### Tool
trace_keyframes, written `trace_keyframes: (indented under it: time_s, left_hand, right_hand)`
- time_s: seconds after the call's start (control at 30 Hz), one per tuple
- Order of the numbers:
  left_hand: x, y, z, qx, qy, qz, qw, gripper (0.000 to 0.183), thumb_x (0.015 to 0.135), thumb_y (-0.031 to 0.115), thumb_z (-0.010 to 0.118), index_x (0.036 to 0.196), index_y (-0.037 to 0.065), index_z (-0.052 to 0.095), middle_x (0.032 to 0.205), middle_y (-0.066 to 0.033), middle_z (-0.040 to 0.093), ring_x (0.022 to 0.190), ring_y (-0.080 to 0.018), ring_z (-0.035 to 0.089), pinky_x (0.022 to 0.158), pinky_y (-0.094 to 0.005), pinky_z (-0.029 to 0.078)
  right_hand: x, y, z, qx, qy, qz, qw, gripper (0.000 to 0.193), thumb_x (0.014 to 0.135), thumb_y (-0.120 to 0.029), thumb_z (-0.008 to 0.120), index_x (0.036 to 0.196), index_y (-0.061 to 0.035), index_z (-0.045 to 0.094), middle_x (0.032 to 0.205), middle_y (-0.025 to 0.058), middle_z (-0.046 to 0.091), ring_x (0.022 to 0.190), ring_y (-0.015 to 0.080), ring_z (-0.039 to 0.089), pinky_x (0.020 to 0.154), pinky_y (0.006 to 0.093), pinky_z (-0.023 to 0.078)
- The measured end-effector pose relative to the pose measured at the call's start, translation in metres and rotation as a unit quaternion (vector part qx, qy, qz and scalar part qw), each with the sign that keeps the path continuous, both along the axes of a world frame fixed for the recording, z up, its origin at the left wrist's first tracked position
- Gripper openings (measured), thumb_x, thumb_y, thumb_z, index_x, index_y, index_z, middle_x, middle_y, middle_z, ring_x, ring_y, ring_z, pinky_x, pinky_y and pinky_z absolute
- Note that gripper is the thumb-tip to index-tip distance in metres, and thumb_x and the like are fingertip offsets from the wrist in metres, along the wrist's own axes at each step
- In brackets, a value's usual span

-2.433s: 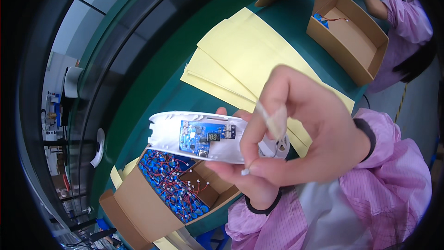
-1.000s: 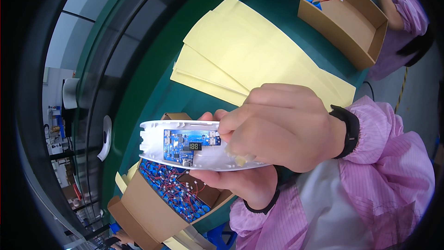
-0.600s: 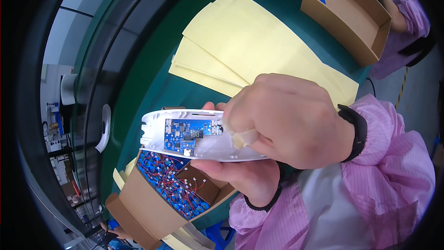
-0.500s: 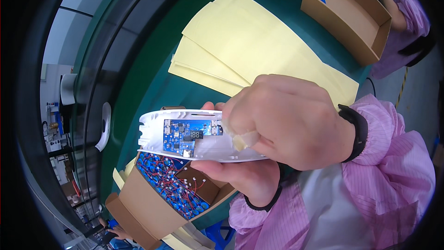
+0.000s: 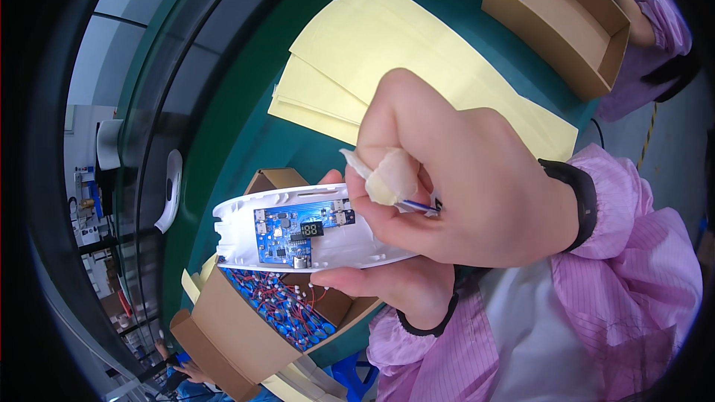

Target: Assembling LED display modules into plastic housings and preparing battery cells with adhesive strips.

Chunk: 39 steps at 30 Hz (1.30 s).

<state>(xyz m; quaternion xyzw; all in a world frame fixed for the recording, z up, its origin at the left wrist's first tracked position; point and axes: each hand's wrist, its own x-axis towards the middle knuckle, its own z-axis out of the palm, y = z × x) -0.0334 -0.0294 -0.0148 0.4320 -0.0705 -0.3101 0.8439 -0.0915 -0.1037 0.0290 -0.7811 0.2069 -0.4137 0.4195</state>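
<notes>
My left hand is closed round a white plastic shell, thumb along its near edge and fingertips at the far edge. Inside the shell lies a blue circuit board with a small dark digit display. Over the shell's right end, my right hand is bent with its fingers curled in. Crumpled cream-coloured, thin covering sits at its fingertips. Between those fingers shows a thin dark blue rod-like thing, mostly hidden. The right hand hides the shell's right end.
Below the shell stands an open cardboard box packed with blue cells and red wires. Pale yellow sheets lie fanned on the green table. Another cardboard box with a few blue cells is at far right, beside a person's arm.
My right hand has risen and turned, bringing its fingertips and the thin blue thing into view. The shell in my left hand has shifted slightly down and left.
</notes>
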Motion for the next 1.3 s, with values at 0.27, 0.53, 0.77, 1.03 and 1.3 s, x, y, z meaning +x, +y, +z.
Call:
trace_keyframes:
  time_s: [0.27, 0.53, 0.77, 1.03, 1.3]
  left_hand:
    - [0.004, 0.004, 0.003, 0.019, 0.07, -0.014, 0.997, 0.087, 0.087, 0.076, 0.03, 0.141, 0.007, 0.03, 0.136, -0.012, 0.04, 0.125, -0.0278, 0.042, 0.102, -0.0418, 0.038]
    - [0.009, 0.01, -0.004, -0.024, 0.116, -0.042, 0.992, 0.09, 0.086, 0.075, 0.037, 0.145, 0.009, 0.025, 0.141, -0.0108, 0.037, 0.13, -0.0257, 0.039, 0.108, -0.0389, 0.033]
    - [0.014, 0.016, -0.009, -0.03, 0.106, -0.055, 0.992, 0.075, 0.086, 0.072, 0.045, 0.136, 0.017, 0.041, 0.129, 0.006, 0.047, 0.118, -0.0112, 0.044, 0.097, -0.0247, 0.037]
    - [-0.001, 0.006, -0.008, -0.151, 0.116, 0.019, 0.982, 0.085, 0.089, 0.074, 0.029, 0.147, 0.012, 0.023, 0.142, -0.0123, 0.034, 0.131, -0.0273, 0.036, 0.108, -0.0411, 0.032]
    - [0.001, 0.022, -0.007, -0.024, 0.073, -0.031, 0.997, 0.074, 0.093, 0.069, 0.029, 0.136, 0.01, 0.039, 0.128, -0.0019, 0.047, 0.113, -0.0136, 0.046, 0.096, -0.0251, 0.038]
  right_hand:
    - [-0.001, 0.002, 0.005, 0.02, 0.021, -0.004, 1.0, 0.027, 0.079, -0.004, 0.067, 0.095, -0.0037, 0.045, 0.074, 0.0074, 0.06, 0.06, 0.0226, 0.063, 0.052, 0.0281, 0.048]
    - [0.006, 0.0, -0.004, -0.016, -0.01, -0.001, 1.0, 0.042, 0.073, -0.014, 0.072, 0.097, 0.0013, 0.041, 0.062, 0.0137, 0.058, 0.055, 0.0334, 0.06, 0.05, 0.0375, 0.046]
    - [0.005, 0.004, 0.004, 0.017, 0.036, -0.009, 0.999, 0.03, 0.074, 0.001, 0.063, 0.098, -0.0042, 0.046, 0.072, 0.007, 0.057, 0.057, 0.0264, 0.06, 0.049, 0.0311, 0.047]
    - [0.0, -0.008, 0.002, 0.04, 0.06, 0.006, 0.997, 0.044, 0.069, -0.01, 0.071, 0.097, 0.0058, 0.041, 0.059, 0.0159, 0.056, 0.055, 0.0349, 0.059, 0.05, 0.038, 0.046]
    - [-0.004, -0.008, 0.01, 0.002, 0.084, 0.032, 0.996, 0.038, 0.072, 0.005, 0.061, 0.105, -0.0051, 0.044, 0.07, 0.0087, 0.055, 0.053, 0.0272, 0.058, 0.046, 0.0333, 0.042]
